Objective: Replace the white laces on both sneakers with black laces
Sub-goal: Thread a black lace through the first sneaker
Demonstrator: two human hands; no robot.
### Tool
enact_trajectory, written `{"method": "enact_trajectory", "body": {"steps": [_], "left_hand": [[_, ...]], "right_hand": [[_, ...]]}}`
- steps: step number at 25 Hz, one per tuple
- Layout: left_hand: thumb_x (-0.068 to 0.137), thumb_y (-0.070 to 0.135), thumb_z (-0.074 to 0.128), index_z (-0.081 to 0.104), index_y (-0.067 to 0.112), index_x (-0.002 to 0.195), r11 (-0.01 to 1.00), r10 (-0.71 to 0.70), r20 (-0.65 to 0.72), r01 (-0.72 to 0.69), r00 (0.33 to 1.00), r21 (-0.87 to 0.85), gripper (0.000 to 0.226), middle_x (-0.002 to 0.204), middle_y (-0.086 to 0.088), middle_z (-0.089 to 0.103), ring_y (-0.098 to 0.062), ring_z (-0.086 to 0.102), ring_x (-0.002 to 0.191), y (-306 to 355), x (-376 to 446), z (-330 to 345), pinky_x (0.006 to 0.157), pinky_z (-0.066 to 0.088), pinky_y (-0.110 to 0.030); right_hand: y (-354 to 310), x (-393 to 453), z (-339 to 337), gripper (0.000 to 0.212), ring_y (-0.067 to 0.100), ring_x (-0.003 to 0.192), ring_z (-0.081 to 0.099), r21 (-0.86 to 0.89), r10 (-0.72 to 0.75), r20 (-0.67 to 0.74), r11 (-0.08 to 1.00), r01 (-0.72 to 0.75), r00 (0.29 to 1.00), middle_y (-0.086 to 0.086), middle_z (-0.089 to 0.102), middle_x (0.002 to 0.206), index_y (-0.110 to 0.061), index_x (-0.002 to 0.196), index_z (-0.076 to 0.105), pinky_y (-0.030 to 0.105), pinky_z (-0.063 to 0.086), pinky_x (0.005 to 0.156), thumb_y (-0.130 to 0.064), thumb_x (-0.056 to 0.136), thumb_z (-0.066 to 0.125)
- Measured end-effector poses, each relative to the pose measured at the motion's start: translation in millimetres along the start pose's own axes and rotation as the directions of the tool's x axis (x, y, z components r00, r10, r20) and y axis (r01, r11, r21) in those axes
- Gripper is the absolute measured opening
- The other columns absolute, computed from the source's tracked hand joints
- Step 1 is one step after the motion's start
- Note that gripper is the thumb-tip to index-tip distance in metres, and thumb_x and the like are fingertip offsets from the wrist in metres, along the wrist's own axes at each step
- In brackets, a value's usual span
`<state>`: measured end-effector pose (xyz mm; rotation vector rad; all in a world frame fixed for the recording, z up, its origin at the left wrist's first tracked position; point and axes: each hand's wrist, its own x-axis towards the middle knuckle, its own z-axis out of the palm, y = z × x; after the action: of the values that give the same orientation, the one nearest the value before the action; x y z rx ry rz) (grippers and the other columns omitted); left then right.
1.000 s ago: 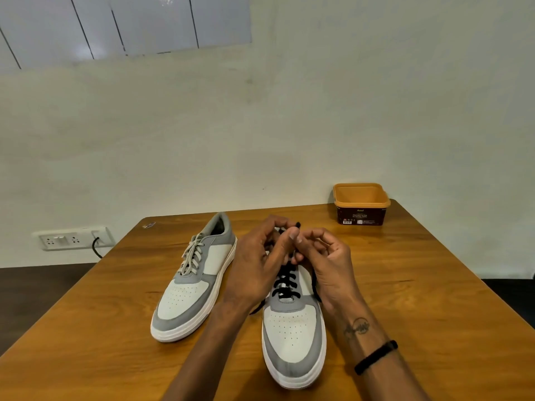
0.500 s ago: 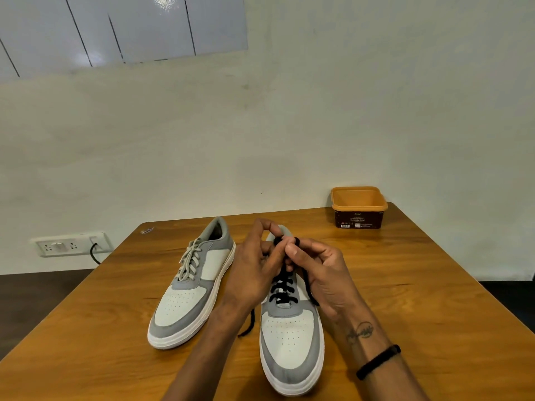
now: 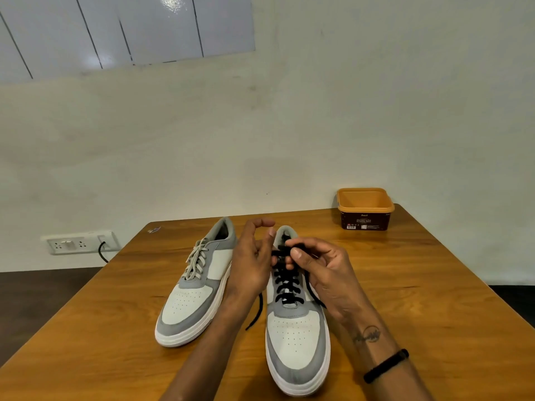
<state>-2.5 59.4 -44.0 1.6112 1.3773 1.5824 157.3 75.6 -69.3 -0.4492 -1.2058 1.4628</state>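
Head view: two grey-and-white sneakers side by side on the wooden counter [image 3: 434,299].
Right sneaker [image 3: 296,342]: at 6 o'clock of the scene, toe toward the camera, threaded with the black lace [image 3: 285,282]; one loose end trails off at its 9 o'clock onto the counter.
Left sneaker [image 3: 197,296]: at 9 o'clock of the right sneaker, carrying white laces [image 3: 197,261].
Right hand [image 3: 327,273]: grip closed, thumb and fingers pinching the black lace near the top eyelets.
Left hand [image 3: 252,261]: grip loose, fingers curled above the tongue; whether it holds the lace cannot be told.
Orange tub [image 3: 365,208]: at 1 o'clock, far counter edge.
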Motion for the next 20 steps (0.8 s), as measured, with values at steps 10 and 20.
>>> {"method": "enact_trajectory", "body": {"steps": [10,20], "left_hand": [[0.108,0.023,0.057,0.067,0.016,0.120,0.971,0.148,-0.004,-0.144,0.989,0.189,0.017,0.081,0.006,0.073,-0.006,0.073,0.070,15,-6,-15,0.062,0.051,-0.012],[0.107,0.018,0.058,0.076,0.020,0.121,0.991,-0.115,0.207,0.099,0.972,0.086,0.023,0.105,0.003,0.078,-0.005,0.073,0.094,10,-4,-20,0.083,0.055,-0.014]], "right_hand": [[22,-2,8,0.014,0.015,0.097,0.061,-0.855,-0.584,0.313,0.170,0.490,0.749,0.007,0.061,0.105,-0.005,0.102,0.077,0.023,0.057,0.085,-0.014,0.093,0.070],[29,-9,8,0.026,0.020,0.102,0.067,-0.885,-0.656,0.227,0.170,0.433,0.720,0.009,0.065,0.112,-0.001,0.113,0.077,0.032,0.062,0.086,-0.005,0.088,0.080]]}}
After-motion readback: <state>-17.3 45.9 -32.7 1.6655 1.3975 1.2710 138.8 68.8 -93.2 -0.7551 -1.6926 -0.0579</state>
